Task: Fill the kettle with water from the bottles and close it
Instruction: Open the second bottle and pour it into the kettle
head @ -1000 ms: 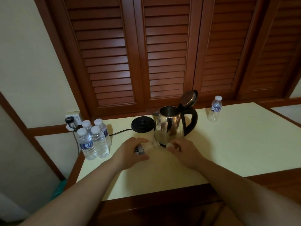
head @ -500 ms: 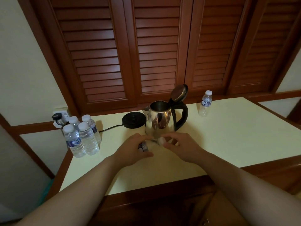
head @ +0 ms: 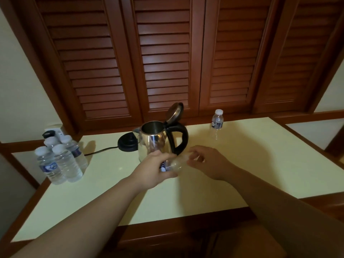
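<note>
**op:** Gripping a small clear water bottle in my left hand, fingers wrapped round its body, bottle lying on its side and held just in front of the kettle. My right hand is at the neck end with fingertips pinched in there. Can't tell if it's actually on the cap, too blurry.

**reply:** where's the kettle sitting? lid?

**op:** Steel kettle's upright on the pale yellow tabletop, off its black base, which is just to its left with a cord running off toward a wall socket. Lid is flipped up on its hinge, mouth wide open, black handle facing right.

**reply:** other bottles?

**op:** Cluster of four capped bottles at the left end of the table, touching each other. One lone capped bottle stands at the back right, well apart from the kettle.

**reply:** room looks dim

**op:** Yeah, dark. Brown louvered wooden doors run across the back, cream walls either side, and the tabletop has a brown wood edge.
</note>
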The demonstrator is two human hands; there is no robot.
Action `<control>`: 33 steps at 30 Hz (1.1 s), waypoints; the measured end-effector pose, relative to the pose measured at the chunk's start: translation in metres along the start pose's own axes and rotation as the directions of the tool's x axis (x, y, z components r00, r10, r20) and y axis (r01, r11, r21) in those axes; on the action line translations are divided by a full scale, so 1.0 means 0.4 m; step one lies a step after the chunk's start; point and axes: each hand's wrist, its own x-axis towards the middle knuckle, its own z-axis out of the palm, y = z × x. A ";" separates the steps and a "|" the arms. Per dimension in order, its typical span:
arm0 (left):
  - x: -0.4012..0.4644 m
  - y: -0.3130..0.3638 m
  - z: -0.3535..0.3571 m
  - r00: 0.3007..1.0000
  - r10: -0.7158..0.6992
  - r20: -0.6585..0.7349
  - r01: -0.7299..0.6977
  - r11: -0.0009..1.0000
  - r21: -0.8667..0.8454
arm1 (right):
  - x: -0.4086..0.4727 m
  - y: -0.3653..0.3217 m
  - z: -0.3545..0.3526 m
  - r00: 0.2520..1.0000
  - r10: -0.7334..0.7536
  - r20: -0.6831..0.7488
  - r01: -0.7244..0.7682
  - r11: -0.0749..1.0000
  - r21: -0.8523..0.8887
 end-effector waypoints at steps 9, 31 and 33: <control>0.127 0.150 0.122 0.999 -0.046 -0.027 0.045 0.999 -0.031 | -0.003 0.136 -0.157 0.999 0.010 -0.039 -0.012 0.999 -0.033; 0.437 0.204 0.275 0.890 -0.416 -0.185 0.289 0.830 -0.477 | 0.023 0.494 -0.189 0.969 0.236 -0.076 -0.242 0.833 -0.497; 0.466 0.190 0.276 0.877 -0.436 -0.201 0.296 0.821 -0.489 | 0.027 0.500 -0.188 0.971 0.224 -0.087 -0.237 0.833 -0.499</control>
